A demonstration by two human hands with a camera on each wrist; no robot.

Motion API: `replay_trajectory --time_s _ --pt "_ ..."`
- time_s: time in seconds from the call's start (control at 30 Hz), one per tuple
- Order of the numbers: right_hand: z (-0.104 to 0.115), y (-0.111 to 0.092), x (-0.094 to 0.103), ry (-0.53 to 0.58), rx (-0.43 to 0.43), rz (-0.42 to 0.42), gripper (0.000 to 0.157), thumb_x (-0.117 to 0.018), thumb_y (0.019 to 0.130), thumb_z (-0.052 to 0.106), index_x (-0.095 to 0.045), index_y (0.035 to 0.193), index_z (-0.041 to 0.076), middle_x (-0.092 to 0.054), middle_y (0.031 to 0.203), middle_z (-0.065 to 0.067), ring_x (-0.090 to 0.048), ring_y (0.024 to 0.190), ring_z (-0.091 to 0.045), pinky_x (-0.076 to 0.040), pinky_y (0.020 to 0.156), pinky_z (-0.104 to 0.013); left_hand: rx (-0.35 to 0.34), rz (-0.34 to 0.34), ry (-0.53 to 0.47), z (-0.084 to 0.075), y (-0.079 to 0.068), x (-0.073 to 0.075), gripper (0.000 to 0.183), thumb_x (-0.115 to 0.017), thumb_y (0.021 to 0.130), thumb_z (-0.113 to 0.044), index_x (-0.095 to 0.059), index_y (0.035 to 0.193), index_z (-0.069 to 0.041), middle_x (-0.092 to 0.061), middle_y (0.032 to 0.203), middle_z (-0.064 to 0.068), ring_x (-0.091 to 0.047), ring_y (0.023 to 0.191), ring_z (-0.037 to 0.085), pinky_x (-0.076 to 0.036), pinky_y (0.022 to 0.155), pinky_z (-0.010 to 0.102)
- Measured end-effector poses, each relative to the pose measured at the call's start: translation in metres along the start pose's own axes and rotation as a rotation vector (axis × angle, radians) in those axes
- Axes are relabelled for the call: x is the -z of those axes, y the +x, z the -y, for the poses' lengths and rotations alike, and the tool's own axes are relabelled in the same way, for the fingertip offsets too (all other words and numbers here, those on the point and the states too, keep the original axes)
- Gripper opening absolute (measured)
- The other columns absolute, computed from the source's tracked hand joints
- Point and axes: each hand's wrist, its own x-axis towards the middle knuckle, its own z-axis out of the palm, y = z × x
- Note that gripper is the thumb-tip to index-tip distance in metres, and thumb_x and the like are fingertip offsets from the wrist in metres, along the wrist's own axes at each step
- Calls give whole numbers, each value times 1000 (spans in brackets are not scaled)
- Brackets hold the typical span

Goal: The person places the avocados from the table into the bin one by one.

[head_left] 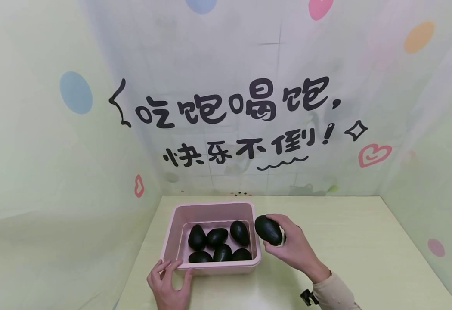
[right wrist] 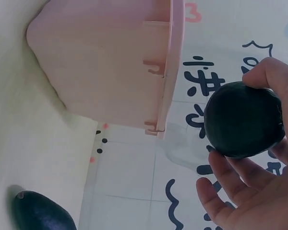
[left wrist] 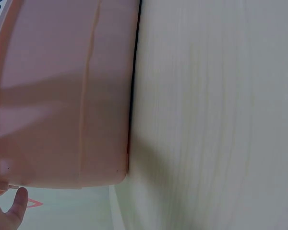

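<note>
A dark green avocado (head_left: 268, 230) is held in my right hand (head_left: 291, 243), raised just beyond the right rim of a pink plastic box (head_left: 218, 266). In the right wrist view, thumb and fingers curl round this avocado (right wrist: 244, 120). Several more avocados (head_left: 217, 237) lie on the box's floor, the front ones partly hidden by the near rim. My left hand (head_left: 169, 286) grips the box at its near left corner, fingers over the rim and thumb against the front wall. The left wrist view shows the box wall (left wrist: 62, 96) and one fingertip near its rim.
Another avocado (right wrist: 43, 213) lies on the table to the right of the box, seen in the right wrist view. The box stands on a pale wood-grain table (head_left: 346, 241). A printed backdrop (head_left: 226, 181) closes off the far side and both flanks.
</note>
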Motion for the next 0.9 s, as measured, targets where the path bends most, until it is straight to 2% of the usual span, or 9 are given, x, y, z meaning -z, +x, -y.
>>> replay_trajectory --time_s 0.17,0.47,0.73,0.9 --pt "6 4 -2 -18 7 27 69 -93 76 15 -64 139 16 -69 134 -1 -67 119 -18 -62 94 -38 -14 -9 4 2 0 0 39 -96 66 -11 -79 101 -9 -58 118 25 -37 136 12 -32 107 5" --pt "14 9 -4 -22 -3 99 65 -90 81 19 -64 140 21 -66 137 3 -65 123 -16 -62 95 -37 -16 -6 9 5 -1 0 38 -96 67 -12 -79 101 -9 -57 119 26 -38 135 16 -33 107 6" --pt "19 13 -7 -25 32 140 64 -89 81 22 -64 140 21 -66 139 4 -64 126 -15 -61 99 -38 -12 -2 -4 4 -1 0 37 -95 69 -13 -79 102 -8 -57 119 27 -36 137 13 -33 107 6" --pt "19 13 -9 -24 43 153 65 -88 81 22 -64 141 20 -65 140 3 -65 127 -16 -61 100 -38 22 24 -1 3 -1 2 37 -92 69 -9 -78 103 -5 -54 120 30 -31 139 5 -33 108 6"
